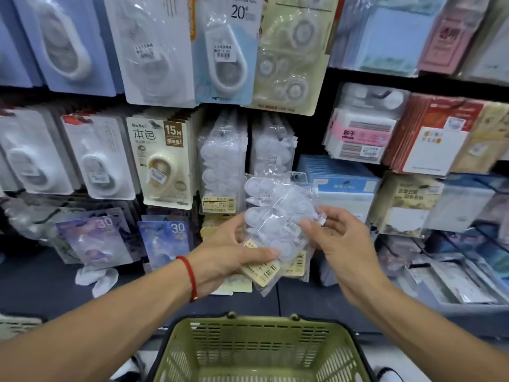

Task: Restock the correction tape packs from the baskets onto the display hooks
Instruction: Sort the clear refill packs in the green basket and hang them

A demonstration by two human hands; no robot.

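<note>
Correction tape packs (275, 230), clear bags with yellow barcode cards at the bottom, sit fanned in our hands just above centre of view, over the green basket (261, 351) at six o'clock. We cannot see any packs left in the part of the basket that shows.

Our left hand (228, 255) grips the lower end of the bundle, thumb curled across the front near the barcode cards. Our right hand (336, 238) pinches the upper right edge of one pack between thumb and fingertips, seemingly to peel it from the rest.

What could go wrong, as we judge it: the film looks slick and the packs overlap loosely, so pulling one free may drag a neighbour out and drop it onto the ledge or into the basket. The hang tab (297, 177) at twelve o'clock of the bundle is small and clear, so it could miss the hook or tear.

Beyond the hands, matching clear packs (272, 153) already hang at twelve o'clock, packed tight, which leaves little hook room. A beige carded tape (162, 164) hangs at ten o'clock. Two loose white pieces (96, 279) lie on the dark ledge at eight o'clock. Boxed stationery (360, 136) fills the shelves at two o'clock.
</note>
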